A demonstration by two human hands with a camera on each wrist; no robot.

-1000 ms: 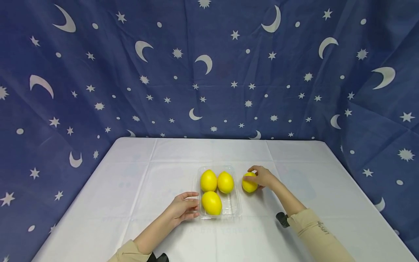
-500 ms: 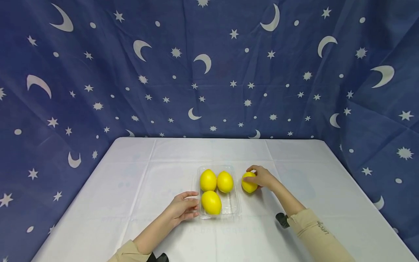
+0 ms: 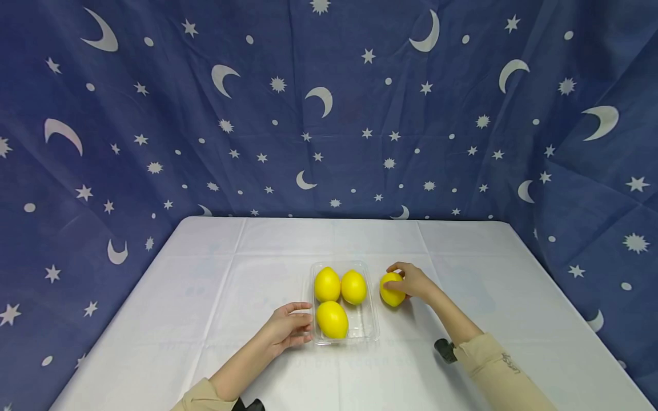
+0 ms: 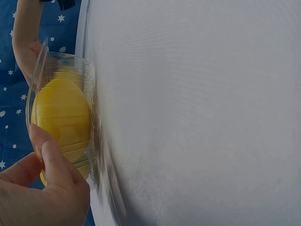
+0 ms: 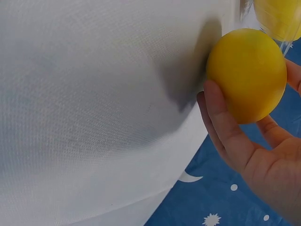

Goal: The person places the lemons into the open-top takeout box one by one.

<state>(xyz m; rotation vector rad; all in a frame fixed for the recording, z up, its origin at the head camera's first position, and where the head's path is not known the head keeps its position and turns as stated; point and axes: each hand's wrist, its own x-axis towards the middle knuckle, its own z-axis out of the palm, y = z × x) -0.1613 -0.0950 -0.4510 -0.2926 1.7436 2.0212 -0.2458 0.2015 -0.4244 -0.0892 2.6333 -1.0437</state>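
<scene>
A clear plastic tray [image 3: 365,326] stands mid-table with three yellow lemons in it: a back left lemon [image 3: 327,284], a back right lemon [image 3: 354,287] and a front lemon [image 3: 332,320]. The tray's front right part holds no lemon. Along its left rim my left hand [image 3: 289,326] rests with relaxed, spread fingers; the left wrist view shows the fingertips [image 4: 38,135] against the clear side. To the right of the tray, my right hand [image 3: 415,281] grips another lemon [image 5: 247,75] between thumb and fingers. Whether that lemon touches the table cannot be told.
A white cloth [image 3: 231,274] with fold lines covers the table. Behind and beside it hangs a dark blue curtain [image 3: 360,114] with moons and stars. Both forearms reach in from the front, in beige sleeves [image 3: 501,365], with a black wrist camera [image 3: 444,350] on the right arm.
The lemon in my right hand has turned a little and its lower end sits slightly nearer the front. My left hand and the tray stay in place.
</scene>
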